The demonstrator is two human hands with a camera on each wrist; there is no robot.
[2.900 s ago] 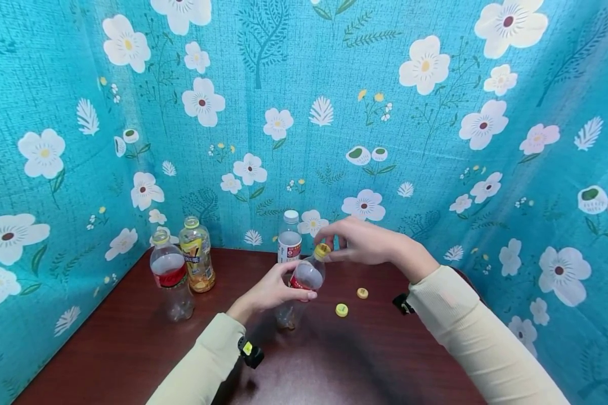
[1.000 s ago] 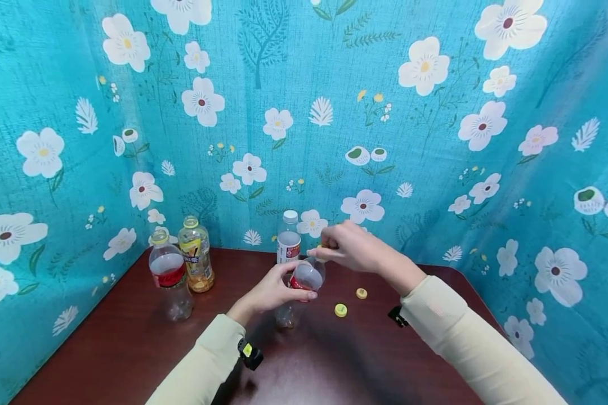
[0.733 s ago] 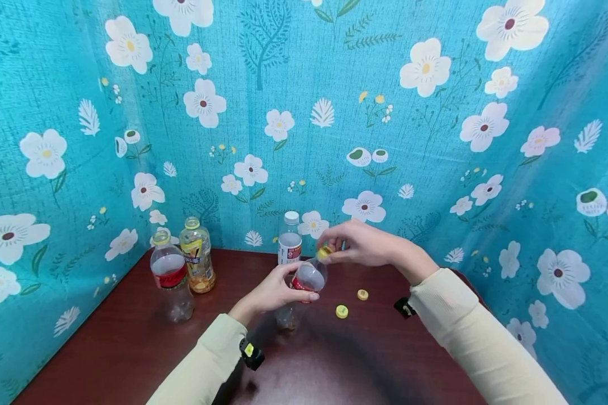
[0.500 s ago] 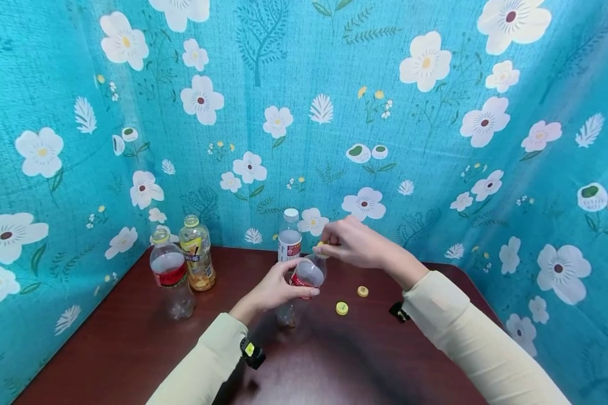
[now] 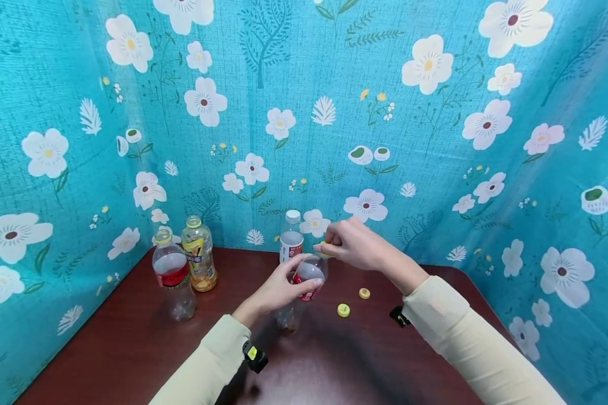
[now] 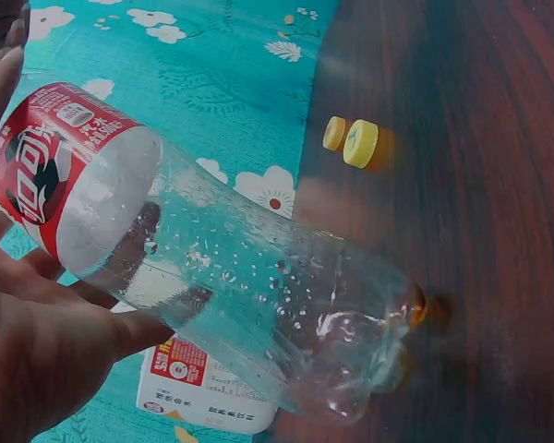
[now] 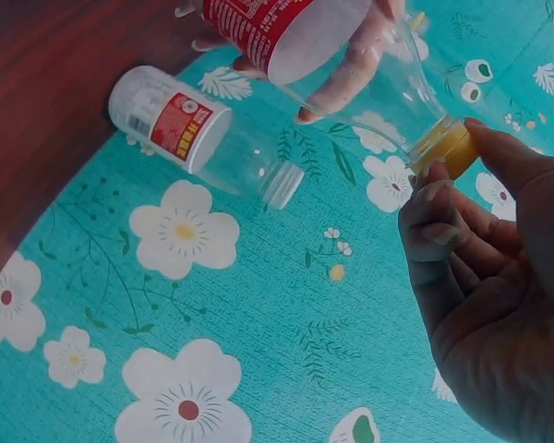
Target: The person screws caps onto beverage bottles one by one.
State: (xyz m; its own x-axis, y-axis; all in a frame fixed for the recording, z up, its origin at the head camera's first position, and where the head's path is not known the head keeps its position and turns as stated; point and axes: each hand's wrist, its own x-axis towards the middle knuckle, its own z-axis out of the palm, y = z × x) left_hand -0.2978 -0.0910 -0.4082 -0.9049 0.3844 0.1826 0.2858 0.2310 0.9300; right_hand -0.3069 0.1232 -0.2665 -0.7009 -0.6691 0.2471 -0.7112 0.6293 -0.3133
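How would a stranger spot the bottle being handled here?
Find the dark brown table before the blue flowered curtain. Over it, the person's left hand grips a clear bottle with a red label. Unlike the red-labelled bottle standing at the left, this one is held, with the right hand pinching its yellow cap.

Right hand pinches yellow cap at neck of red-labelled bottle. Second bottle (white-capped) well apart, against teal flowered cloth.

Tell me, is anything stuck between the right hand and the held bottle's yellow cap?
Nothing visible is: the right hand pinches the yellow cap directly. The left hand grips the bottle lower down, away from the cap.
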